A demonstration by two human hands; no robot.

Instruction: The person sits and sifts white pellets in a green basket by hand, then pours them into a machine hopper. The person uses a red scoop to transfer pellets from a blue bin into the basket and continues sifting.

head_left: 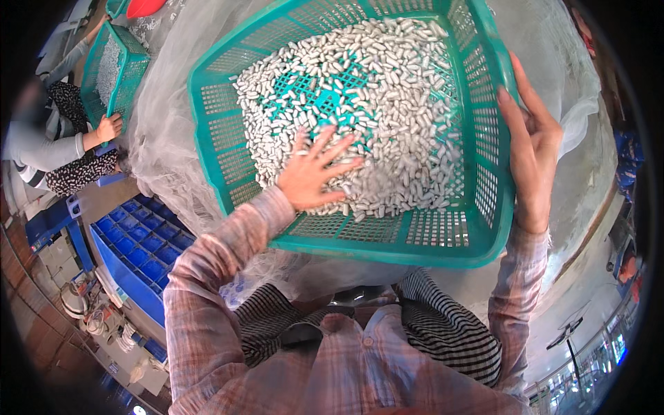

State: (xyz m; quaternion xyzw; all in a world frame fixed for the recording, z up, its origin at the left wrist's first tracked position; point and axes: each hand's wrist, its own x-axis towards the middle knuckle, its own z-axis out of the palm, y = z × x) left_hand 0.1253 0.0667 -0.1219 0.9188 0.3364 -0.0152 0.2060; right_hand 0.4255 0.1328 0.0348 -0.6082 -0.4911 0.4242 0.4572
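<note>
In front of me a large green plastic basket (373, 257) with slotted walls is tilted. Many small whitish oblong pieces (408, 138), shaped like cocoons or capsules, cover most of its grid bottom. Toward the middle some green mesh shows between them. My left hand (315, 173) lies over the pieces with its fingers spread, palm down, near the basket's front left. At the right wall my right hand (534, 142) grips the basket's rim, fingers over the outer side.
White netting (166, 138) drapes under and around the basket. At the left a co-worker's hand (109, 128) holds a smaller green basket (119, 66) of white pieces. A blue divided crate (142, 242) stands lower left. A red container (144, 7) shows at the top left.
</note>
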